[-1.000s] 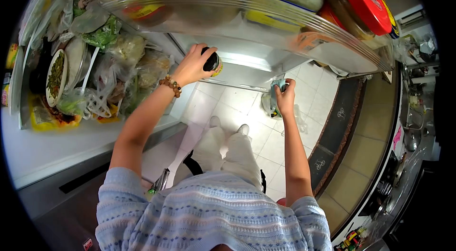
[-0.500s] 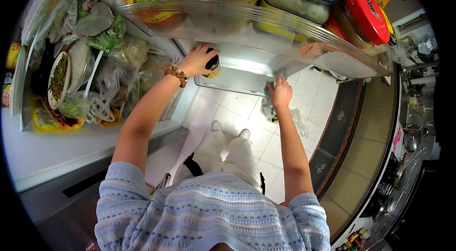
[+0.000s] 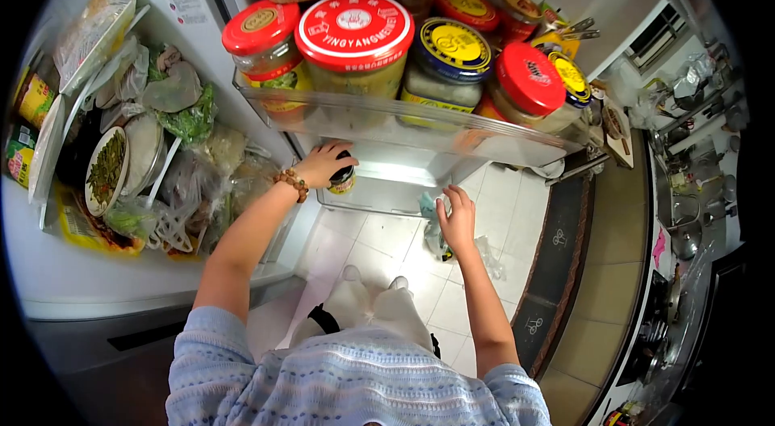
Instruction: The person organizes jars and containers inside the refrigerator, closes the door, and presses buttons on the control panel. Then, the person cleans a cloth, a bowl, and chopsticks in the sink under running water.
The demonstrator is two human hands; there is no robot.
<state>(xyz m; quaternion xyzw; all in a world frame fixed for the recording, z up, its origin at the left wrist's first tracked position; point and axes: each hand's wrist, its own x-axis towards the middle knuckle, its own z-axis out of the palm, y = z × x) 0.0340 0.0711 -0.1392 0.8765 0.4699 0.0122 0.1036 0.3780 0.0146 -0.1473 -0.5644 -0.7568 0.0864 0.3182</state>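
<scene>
My left hand (image 3: 324, 164), with a bead bracelet on its wrist, is closed around a small jar (image 3: 344, 181) with a black lid and yellowish label. The jar is at the left end of the lower clear door shelf (image 3: 379, 202) of the fridge. My right hand (image 3: 458, 223) is near that shelf's right end, fingers stretched out and somewhat apart. A blue-green cloth or bag (image 3: 428, 205) shows beside its thumb; whether the thumb touches it I cannot tell.
Above, the upper door shelf (image 3: 387, 115) carries several jars, including a large red-lidded jar (image 3: 355, 31). At left, fridge shelves hold bagged vegetables (image 3: 190, 115) and a plate of green food (image 3: 106, 172). Plastic bags (image 3: 488, 258) lie on the tiled floor. A cluttered counter runs along the right.
The view has tilted, so the upper jars show more fully and both hands appear lower. My left hand remains on the jar. My right hand's fingers have straightened from a more curled pose.
</scene>
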